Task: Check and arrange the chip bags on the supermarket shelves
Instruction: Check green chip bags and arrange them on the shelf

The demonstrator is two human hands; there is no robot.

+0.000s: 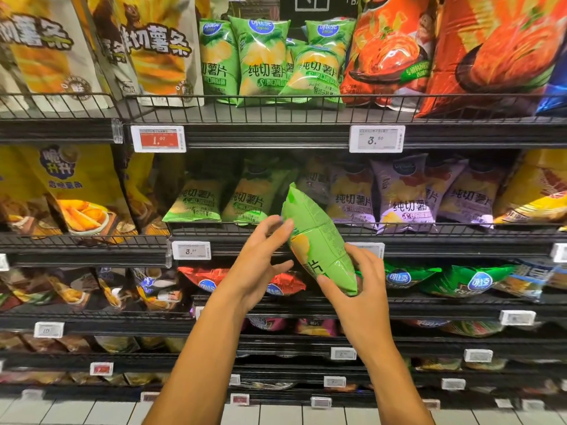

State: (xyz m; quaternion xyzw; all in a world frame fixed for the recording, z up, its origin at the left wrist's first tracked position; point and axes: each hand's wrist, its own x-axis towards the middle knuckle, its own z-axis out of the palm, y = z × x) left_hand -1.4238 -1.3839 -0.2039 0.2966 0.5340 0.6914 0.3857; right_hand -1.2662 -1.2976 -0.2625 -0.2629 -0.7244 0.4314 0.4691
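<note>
I've got one green chip bag [319, 240] up in front of the second shelf [337, 230] from the top, tilted, its top edge pointing up-left toward the shelf's wire rail. My right hand [359, 280] has it at the lower end — thumb [329, 285] across the front, fingers curled round the back edge, clamped on the bag. My left hand [260, 262] is at the bag's left side w/ fingers mostly straight and spread apart; the fingertips [287, 223] just touch the bag's edge, not gripping.

Behind the held bag, on that same shelf: two more green bags [196, 200] leaning back to the left of it, then purple bags [408, 194] to the right, approx. three or four across. Yellow bags [82, 191] sit further left of the green ones, and another yellow bag [534, 191] at the far right.

Above that shelf, the top shelf carries a cluster of the same green bags [264, 59], upright, w/ beige fry bags [159, 50] left of them and big orange bags [395, 50] right. Price tags [158, 138] hang on its front edge — one red reading 1.00, one white reading 3.50.

Below the held bag, the next shelf down has red bags [202, 279] and darker green ones [469, 280].
</note>
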